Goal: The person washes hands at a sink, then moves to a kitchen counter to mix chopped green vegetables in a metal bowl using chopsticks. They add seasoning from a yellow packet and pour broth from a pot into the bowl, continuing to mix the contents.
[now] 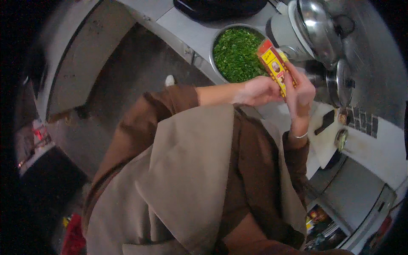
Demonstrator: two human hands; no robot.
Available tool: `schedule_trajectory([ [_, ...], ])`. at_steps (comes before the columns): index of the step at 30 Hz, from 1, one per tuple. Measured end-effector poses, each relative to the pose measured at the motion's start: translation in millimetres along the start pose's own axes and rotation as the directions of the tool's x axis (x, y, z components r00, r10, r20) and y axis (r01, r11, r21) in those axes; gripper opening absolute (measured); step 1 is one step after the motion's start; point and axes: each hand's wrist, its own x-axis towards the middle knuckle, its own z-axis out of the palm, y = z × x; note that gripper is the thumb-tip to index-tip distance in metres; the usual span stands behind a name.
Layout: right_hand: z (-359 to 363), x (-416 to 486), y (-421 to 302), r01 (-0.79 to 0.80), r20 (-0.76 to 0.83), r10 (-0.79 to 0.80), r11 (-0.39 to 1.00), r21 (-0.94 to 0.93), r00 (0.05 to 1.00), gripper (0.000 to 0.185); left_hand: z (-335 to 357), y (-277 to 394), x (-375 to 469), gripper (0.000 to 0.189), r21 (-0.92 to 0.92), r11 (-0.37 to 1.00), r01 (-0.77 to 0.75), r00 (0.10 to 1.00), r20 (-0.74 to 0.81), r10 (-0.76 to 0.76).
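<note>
Both hands are on a small red and yellow packet [271, 60] that bears writing and a printed portrait. My right hand [301, 89], with a bangle at its wrist, grips the packet's side, thumb across the front. At its lower end, the curled fingers of my left hand [259, 91] hold it too. The packet is tilted, its upper end over the right side of a round metal bowl [215, 65]. Finely chopped greens [237, 52] fill much of the bowl, which stands on a white counter [181, 27]. Whether the packet is torn is not visible.
Behind the packet stand a pale appliance [283, 35] under a steel lid [318, 28] and a lidded pot [342, 83]. A dark-bladed cleaver [325, 121] lies on a pale cutting board [318, 143], beside a glass jar [342, 139]. Assorted packages [320, 220] show in a low compartment.
</note>
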Motion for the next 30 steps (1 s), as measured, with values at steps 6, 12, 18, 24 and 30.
schedule_trajectory([
  [6,10.2,-4.5,-1.9,0.002,-0.139,0.008,0.998,0.068,0.99,0.027,2.7,-5.7,3.1,0.03,-0.115,0.992,-0.058,0.998,-0.013,0.056],
  [12,16.2,-6.7,-3.6,-0.062,-0.187,0.073,0.996,0.065,0.98,0.028,-0.7,-4.3,2.1,0.032,-0.115,0.992,-0.048,0.999,-0.005,0.048],
  [18,17.0,-7.5,-3.7,-0.056,-0.211,0.06,0.998,0.025,0.976,0.029,-15.7,-11.1,10.5,0.042,-0.146,0.988,-0.056,0.998,0.034,0.062],
  [24,20.5,-16.8,10.2,-0.095,-0.27,0.08,0.994,-0.044,0.959,0.029,-31.1,-19.1,15.4,0.043,-0.046,0.999,0.029,0.999,0.042,-0.027],
  [30,13.5,-34.5,16.1,-0.227,-0.105,0.226,0.974,-0.003,0.969,0.033,-27.1,-25.6,9.8,0.033,-0.069,0.995,0.066,0.998,0.022,-0.064],
])
